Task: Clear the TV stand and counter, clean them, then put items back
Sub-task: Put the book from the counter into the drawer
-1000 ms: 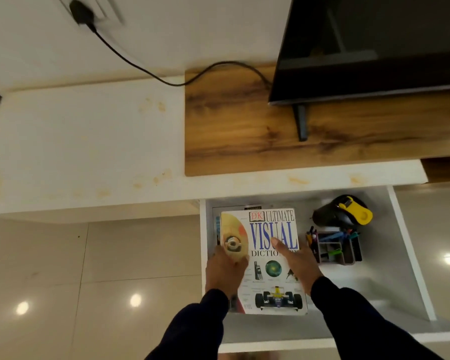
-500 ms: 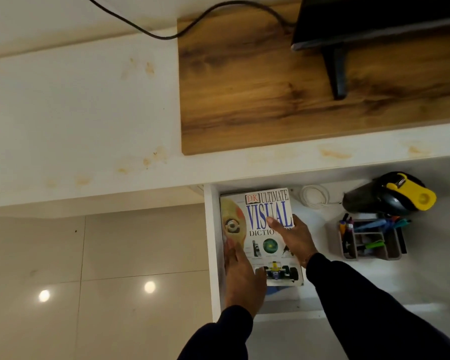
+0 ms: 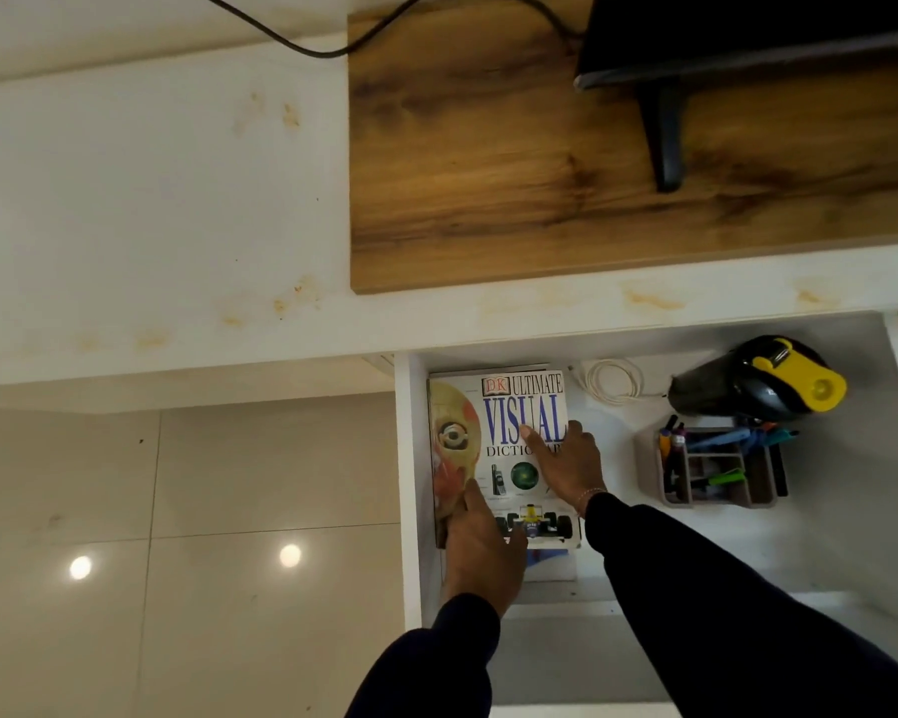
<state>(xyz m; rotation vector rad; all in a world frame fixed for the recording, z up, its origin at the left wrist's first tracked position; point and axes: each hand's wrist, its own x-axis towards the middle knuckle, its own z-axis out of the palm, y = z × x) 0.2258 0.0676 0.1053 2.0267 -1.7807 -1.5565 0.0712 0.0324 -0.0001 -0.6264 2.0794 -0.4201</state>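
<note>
Your left hand (image 3: 480, 549) lies flat on the lower left corner of the large white hardcover book titled "Ultimate Visual Dictionary" (image 3: 509, 453), fingers straight, its grip open. Your right hand (image 3: 566, 458) presses the cover's right side with extended fingers, index tip on the blue title lettering, grip open too. The book lies face up in the open white drawer (image 3: 410, 484), tight against its left wall, on top of other flat items (a blue edge shows below it).

Around it in the drawer: a coiled white cable (image 3: 615, 380) just beside the book's top right corner, a black and yellow handheld device (image 3: 763, 380) further right, and a grey compartmented pen organiser (image 3: 716, 474) holding coloured pens, near your right forearm.

Above the drawer runs the white tabletop (image 3: 151, 199), marked with yellowish stains. A brown wood-grain board (image 3: 488, 173) lies on it, carrying the black television (image 3: 747, 33) on its dark foot. A black power cord (image 3: 302, 41) trails across the tabletop's far edge.
</note>
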